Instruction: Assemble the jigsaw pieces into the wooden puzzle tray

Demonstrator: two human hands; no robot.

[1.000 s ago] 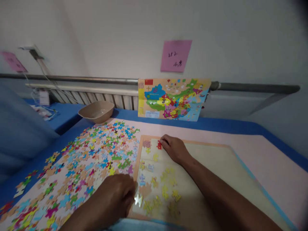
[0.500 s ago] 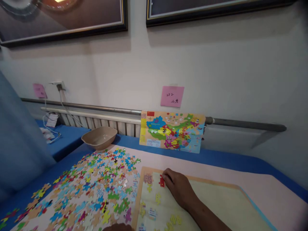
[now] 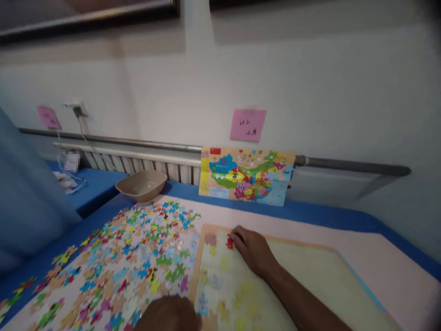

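My right hand (image 3: 254, 250) is over the upper left of the puzzle board (image 3: 303, 271), its fingertips pinched at the edge of a red puzzle piece (image 3: 230, 242). The piece lies at the board's upper part, close to the tan border. My left hand (image 3: 168, 313) is low in the picture, between the loose pieces and the board's left edge. It is dark and blurred, and its fingers cannot be made out. Several yellow puzzle pieces (image 3: 245, 299) lie scattered on the pale board.
A wide heap of loose puzzle pieces (image 3: 138, 248) covers the pink sheet on the left. Behind it stands a beige bowl (image 3: 143, 186). A colourful map picture (image 3: 246, 177) leans against the wall rail (image 3: 351, 165). A blue curtain (image 3: 31, 207) hangs at the far left.
The view has tipped downward a little, so everything sits higher. More of my left hand has come into sight at the bottom. My right hand stays at the red piece.
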